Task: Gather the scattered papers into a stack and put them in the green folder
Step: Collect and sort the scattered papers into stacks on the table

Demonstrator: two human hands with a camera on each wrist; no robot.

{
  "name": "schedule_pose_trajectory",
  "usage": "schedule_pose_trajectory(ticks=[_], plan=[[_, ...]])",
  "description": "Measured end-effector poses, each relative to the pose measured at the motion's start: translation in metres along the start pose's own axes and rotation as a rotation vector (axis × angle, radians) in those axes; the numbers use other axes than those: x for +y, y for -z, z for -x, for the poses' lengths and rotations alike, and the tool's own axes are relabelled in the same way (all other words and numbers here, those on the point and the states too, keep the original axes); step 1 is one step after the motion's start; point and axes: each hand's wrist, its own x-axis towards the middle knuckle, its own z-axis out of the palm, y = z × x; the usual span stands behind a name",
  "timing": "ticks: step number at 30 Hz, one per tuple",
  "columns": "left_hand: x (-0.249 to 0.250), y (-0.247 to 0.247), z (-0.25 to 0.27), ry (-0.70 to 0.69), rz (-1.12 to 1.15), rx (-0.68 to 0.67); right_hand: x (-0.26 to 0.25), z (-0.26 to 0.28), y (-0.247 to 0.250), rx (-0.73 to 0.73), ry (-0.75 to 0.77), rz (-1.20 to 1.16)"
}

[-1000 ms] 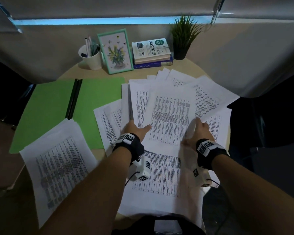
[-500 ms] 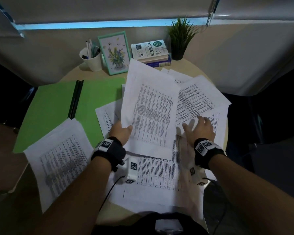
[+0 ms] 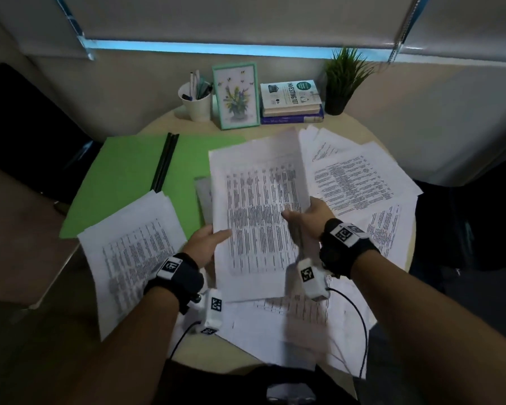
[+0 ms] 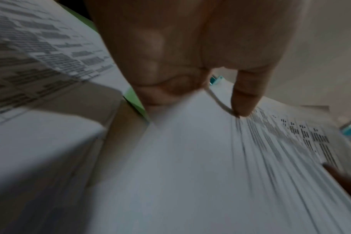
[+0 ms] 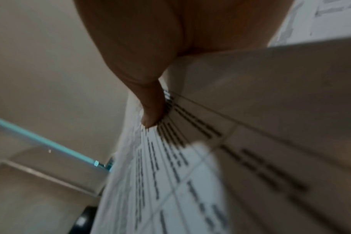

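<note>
You're gathering: left hand [image 3: 206,242] and right hand [image 3: 308,219] pinching lifted sheets [image 3: 260,217]. Next, square them before green folder [image 3: 123,176].

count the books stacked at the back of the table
3, in one pile between the framed flower picture and the potted plant: a white one on top, a beige one under it, a blue one at the bottom.

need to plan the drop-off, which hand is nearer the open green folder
Left. The left hand sits just beside the open green folder; the right hand is farther, across the lifted printed sheet.
</note>
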Motion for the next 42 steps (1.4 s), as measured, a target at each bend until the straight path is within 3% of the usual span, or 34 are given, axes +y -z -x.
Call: schedule_pose_trajectory(ticks=[4, 9, 11, 14, 16, 18, 22, 26, 35, 42], plan=[[-0.001, 0.011, 0.005, 0.003, 0.148, -0.003, 0.002, 0.011, -0.010, -0.158, -0.045, -0.010], [-0.022, 0.022, -0.001, -0.040, -0.113, 0.146, 0.017, 0.007, -0.024, -0.266, -0.089, 0.053], [-0.029, 0.028, 0.000, -0.012, -0.182, 0.231, 0.025, 0.000, -0.025, -0.131, -0.071, 0.073], [-0.046, 0.041, 0.002, 0.050, -0.328, 0.309, 0.041, -0.018, -0.017, 0.238, -0.027, 0.289], [-0.057, 0.052, 0.002, 0.091, -0.321, 0.341, 0.046, -0.026, -0.009, 0.411, -0.070, 0.439], [-0.063, 0.059, 0.003, 0.109, -0.305, 0.369, 0.046, -0.030, -0.006, 0.432, -0.154, 0.546], [-0.070, 0.068, 0.005, 0.117, -0.291, 0.388, 0.046, -0.041, -0.011, 0.326, -0.198, 0.709], [-0.071, 0.078, 0.006, 0.124, -0.287, 0.416, 0.049, -0.047, -0.012, 0.297, -0.208, 0.492], [-0.075, 0.080, 0.001, 0.188, -0.294, 0.421, 0.032, -0.048, 0.014, 0.497, -0.108, 0.194], [-0.069, 0.071, -0.009, 0.283, -0.341, 0.425, 0.003, -0.041, 0.032, 0.420, 0.015, -0.122]])
